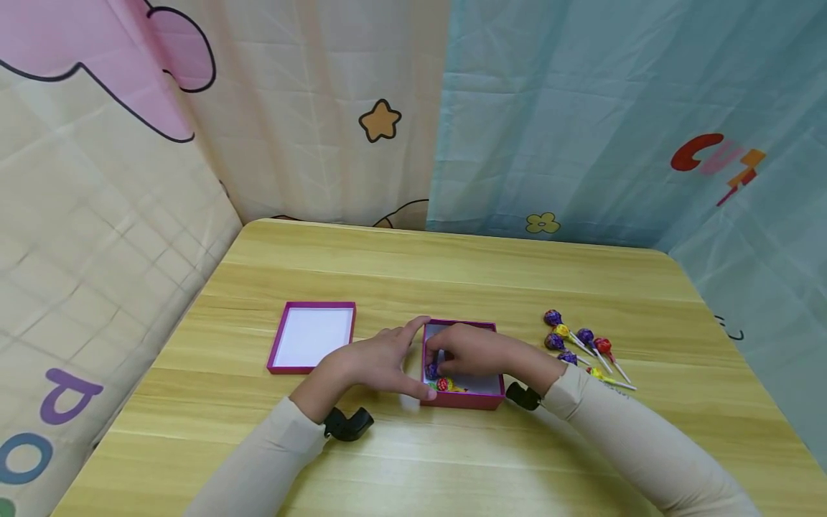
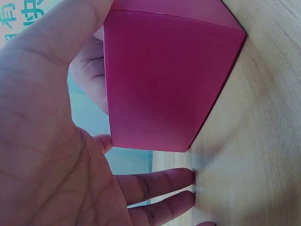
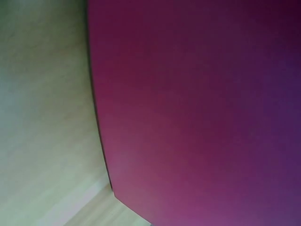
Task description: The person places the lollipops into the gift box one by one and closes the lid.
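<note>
Both hands work at the magenta box [image 1: 462, 397] near the middle of the wooden table [image 1: 452, 273]. The left hand [image 1: 377, 362] lies spread against the box's left wall, index finger along the rim and thumb low on the tabletop; the left wrist view shows its fingers straight beside that wall. The right hand [image 1: 474, 350] reaches down into the box with fingers bent over a purple lollipop [image 1: 431, 370], though whether they pinch it cannot be told. Red and yellow-green lollipops [image 1: 446, 385] already lie at the box's front edge. A loose cluster of lollipops [image 1: 581, 346] waits on the table well to the right. The box lid [image 1: 312, 337] sits inside-up to the left, apart from the box. Judging by this, filling looks partly done, with the cluster and lid left.
</note>
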Demonstrator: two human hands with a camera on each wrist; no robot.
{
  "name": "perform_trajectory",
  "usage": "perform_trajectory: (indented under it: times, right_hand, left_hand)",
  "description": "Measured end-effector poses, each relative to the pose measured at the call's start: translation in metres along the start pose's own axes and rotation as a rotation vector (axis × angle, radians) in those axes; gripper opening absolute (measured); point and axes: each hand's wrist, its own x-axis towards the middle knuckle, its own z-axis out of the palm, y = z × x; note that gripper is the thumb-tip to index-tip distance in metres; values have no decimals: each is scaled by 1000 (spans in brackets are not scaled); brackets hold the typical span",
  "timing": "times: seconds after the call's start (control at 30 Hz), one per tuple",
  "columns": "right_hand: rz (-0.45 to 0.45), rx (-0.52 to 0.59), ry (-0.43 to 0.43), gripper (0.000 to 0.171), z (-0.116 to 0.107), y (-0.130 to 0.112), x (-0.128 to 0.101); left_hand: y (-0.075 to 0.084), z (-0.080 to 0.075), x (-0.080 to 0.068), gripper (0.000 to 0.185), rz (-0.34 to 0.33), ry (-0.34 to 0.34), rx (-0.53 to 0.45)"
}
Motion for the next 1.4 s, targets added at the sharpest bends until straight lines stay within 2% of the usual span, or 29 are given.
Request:
perform_trajectory:
  times: [0.23, 0.53, 0.7, 0.9, 1.23, 1.4]
  right_hand:
    - [17, 50, -21, 8, 0, -1, 0]
    - [3, 45, -15, 8, -2, -1, -2]
    - [15, 52, 36, 8, -7, 1, -8]
    - [38, 137, 115, 10, -19, 7, -25]
    - [189, 203, 283, 14, -41, 26, -57]
    - [220, 206, 345, 16, -45, 36, -72]
  left_hand:
    - [-1, 1, 0, 121, 1, 11, 8]
    - [-2, 2, 1, 121, 12, 16, 5]
    - [-2, 2, 2, 120, 19, 17, -1]
    - [-1, 2, 3, 121, 2, 19, 9]
    - [-1, 4, 4, 121, -4, 29, -2]
    - [0, 4, 3, 121, 3, 25, 1]
